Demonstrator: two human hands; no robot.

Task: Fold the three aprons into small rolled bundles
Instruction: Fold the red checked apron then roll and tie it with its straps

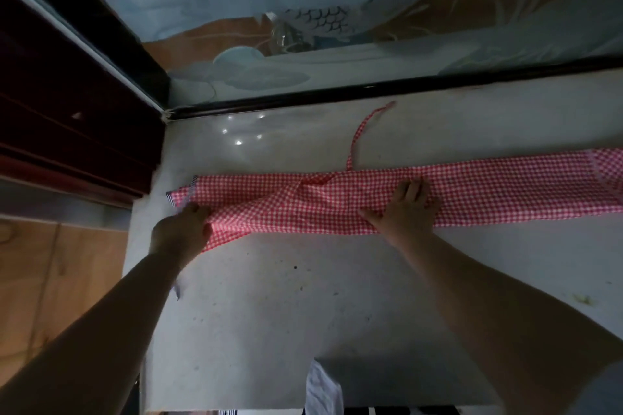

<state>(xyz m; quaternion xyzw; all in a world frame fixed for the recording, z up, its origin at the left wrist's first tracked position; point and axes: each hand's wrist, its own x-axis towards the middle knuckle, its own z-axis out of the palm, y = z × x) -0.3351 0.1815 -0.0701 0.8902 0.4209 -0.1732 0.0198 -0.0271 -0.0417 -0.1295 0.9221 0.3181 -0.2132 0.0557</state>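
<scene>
While the left hand (182, 229) grips the red-checked apron (337, 202) near the tabletop's (269, 296) left edge, the right hand's (406, 209) released fingers press it flat.

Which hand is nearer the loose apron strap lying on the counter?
Right. The right hand lies flat on the apron just below and to the right of where the strap leaves it; the left hand grips the apron's far left end, well away.
</scene>
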